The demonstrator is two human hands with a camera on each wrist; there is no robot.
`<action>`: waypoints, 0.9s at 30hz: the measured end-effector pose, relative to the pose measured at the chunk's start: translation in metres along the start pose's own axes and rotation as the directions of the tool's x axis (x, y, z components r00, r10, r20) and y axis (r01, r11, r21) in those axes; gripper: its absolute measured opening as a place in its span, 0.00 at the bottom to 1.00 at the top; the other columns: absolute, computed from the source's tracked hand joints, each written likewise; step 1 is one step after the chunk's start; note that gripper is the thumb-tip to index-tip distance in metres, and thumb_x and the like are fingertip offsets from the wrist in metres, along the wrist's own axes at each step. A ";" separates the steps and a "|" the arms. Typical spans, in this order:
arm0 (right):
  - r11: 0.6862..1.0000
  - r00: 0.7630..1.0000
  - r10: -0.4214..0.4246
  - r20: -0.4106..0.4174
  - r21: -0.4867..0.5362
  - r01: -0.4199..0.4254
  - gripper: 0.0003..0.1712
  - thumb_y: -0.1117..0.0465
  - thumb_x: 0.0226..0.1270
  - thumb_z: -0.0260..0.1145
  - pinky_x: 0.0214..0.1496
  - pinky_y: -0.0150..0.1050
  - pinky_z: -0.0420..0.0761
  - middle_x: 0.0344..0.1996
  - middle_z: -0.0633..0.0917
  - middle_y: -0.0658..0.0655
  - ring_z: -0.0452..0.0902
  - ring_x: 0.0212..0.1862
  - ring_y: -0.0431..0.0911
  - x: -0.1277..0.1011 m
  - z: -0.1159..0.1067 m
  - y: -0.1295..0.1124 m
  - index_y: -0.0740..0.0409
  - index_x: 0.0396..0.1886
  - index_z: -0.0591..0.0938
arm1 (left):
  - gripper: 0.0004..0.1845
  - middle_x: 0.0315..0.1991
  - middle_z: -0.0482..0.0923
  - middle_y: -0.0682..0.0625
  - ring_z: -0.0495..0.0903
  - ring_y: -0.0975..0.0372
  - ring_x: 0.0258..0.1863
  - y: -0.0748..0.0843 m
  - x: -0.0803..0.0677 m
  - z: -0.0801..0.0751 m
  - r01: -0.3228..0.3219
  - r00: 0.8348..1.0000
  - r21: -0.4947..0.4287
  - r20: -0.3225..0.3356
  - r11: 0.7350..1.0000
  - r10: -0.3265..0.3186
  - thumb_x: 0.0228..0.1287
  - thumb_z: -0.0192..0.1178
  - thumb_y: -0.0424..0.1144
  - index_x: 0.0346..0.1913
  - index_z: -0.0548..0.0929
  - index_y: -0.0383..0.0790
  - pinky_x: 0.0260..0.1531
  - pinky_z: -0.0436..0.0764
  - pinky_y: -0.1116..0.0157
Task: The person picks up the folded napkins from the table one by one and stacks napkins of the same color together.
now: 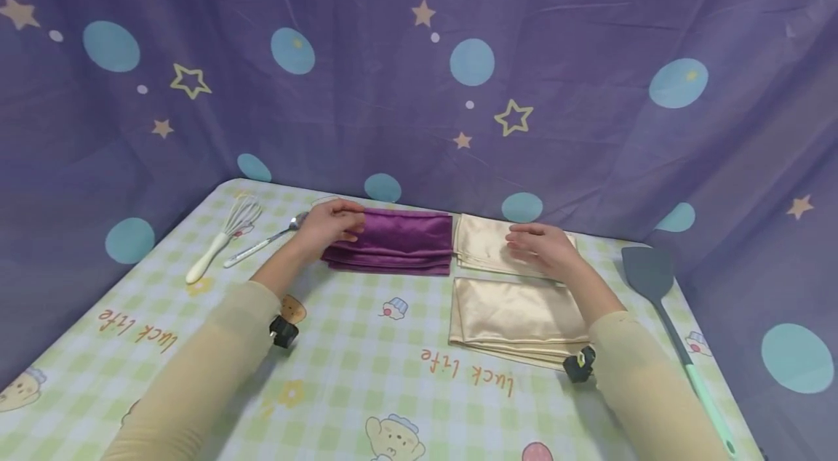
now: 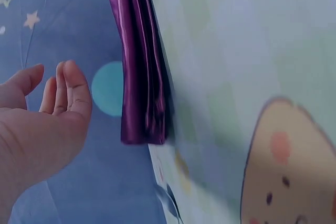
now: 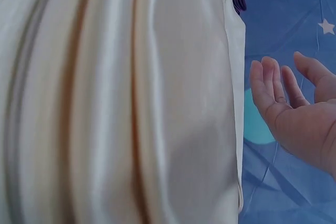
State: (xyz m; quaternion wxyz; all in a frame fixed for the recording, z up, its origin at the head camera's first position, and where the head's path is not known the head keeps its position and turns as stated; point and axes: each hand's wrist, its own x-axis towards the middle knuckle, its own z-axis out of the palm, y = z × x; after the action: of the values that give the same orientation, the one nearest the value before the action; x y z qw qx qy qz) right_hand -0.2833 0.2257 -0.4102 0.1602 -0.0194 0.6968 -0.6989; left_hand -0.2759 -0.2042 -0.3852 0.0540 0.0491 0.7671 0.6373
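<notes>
Purple satin, a folded cloth (image 1: pixel 397 241), lies near the far edge of the table (image 1: pixel 353 374), and the left hand (image 1: pixel 330 225) hovers at its left end, grip released, fingers loosely bent and off the fabric in the left wrist view. Just right of it lies a folded cream cloth (image 1: pixel 481 246); the right hand (image 1: pixel 543 246) is over it, fingers relaxed, grasping nothing. Another folded cream stack (image 1: pixel 517 319) sits nearer the front edge.
</notes>
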 end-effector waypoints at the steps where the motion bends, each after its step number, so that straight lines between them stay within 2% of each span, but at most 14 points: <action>1: 1.000 1.000 0.000 -0.001 0.006 0.000 0.30 0.66 0.80 0.57 0.67 0.48 0.73 0.68 0.69 0.74 0.69 0.69 0.61 -0.003 -0.002 0.000 0.76 0.73 0.62 | 0.18 0.50 0.81 0.36 0.83 0.50 0.47 0.000 0.000 0.004 -0.004 1.000 -0.002 0.010 1.000 0.004 0.74 0.58 0.32 0.61 0.75 0.24 0.44 0.86 0.61; 6: 0.999 1.000 -0.014 0.011 -0.039 0.015 0.30 0.63 0.80 0.58 0.67 0.49 0.74 0.68 0.70 0.74 0.71 0.68 0.60 -0.016 -0.013 0.002 0.76 0.72 0.62 | 0.18 0.52 0.80 0.30 0.79 0.40 0.53 -0.001 -0.001 0.018 -0.013 0.999 -0.003 0.048 1.000 0.013 0.73 0.59 0.32 0.60 0.76 0.25 0.44 0.86 0.59; 9: 0.998 0.999 -0.028 0.021 -0.064 0.029 0.31 0.62 0.80 0.58 0.67 0.49 0.74 0.68 0.70 0.75 0.71 0.67 0.60 -0.024 -0.017 0.003 0.77 0.72 0.62 | 0.17 0.53 0.79 0.29 0.78 0.38 0.54 -0.002 -0.002 0.026 0.002 0.998 -0.026 0.064 1.000 0.000 0.72 0.61 0.32 0.59 0.77 0.26 0.46 0.86 0.56; 14: 0.997 0.999 -0.034 0.019 -0.065 0.035 0.31 0.63 0.79 0.60 0.66 0.48 0.75 0.66 0.73 0.73 0.77 0.63 0.55 -0.036 -0.023 0.007 0.77 0.71 0.63 | 0.18 0.55 0.77 0.26 0.79 0.38 0.53 -0.004 -0.004 0.039 0.012 0.993 -0.061 0.116 0.998 -0.005 0.73 0.59 0.30 0.60 0.74 0.22 0.47 0.85 0.53; 21: 0.998 0.999 -0.050 -0.009 -0.023 0.050 0.32 0.64 0.77 0.62 0.65 0.47 0.75 0.58 0.80 0.65 0.81 0.59 0.51 -0.049 -0.031 0.016 0.79 0.70 0.63 | 0.21 0.55 0.78 0.26 0.80 0.40 0.51 -0.009 -0.008 0.058 0.027 0.984 -0.054 0.179 0.998 -0.017 0.73 0.59 0.29 0.62 0.72 0.20 0.46 0.86 0.54; 27: 0.997 0.997 -0.073 -0.025 -0.025 0.072 0.32 0.65 0.76 0.62 0.64 0.46 0.77 0.58 0.80 0.66 0.82 0.56 0.50 -0.060 -0.039 0.021 0.80 0.70 0.63 | 0.20 0.52 0.80 0.28 0.81 0.41 0.49 -0.009 -0.011 0.072 0.044 0.976 -0.026 0.217 0.999 -0.038 0.71 0.61 0.29 0.61 0.74 0.22 0.46 0.86 0.53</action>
State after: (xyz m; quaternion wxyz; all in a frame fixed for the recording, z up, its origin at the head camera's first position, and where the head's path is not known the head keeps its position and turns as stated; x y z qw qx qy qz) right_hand -0.2317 0.2789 -0.4200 0.1253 -0.0377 0.7061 -0.6959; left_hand -0.2547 -0.1369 -0.4071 0.1510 0.1014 0.7477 0.6387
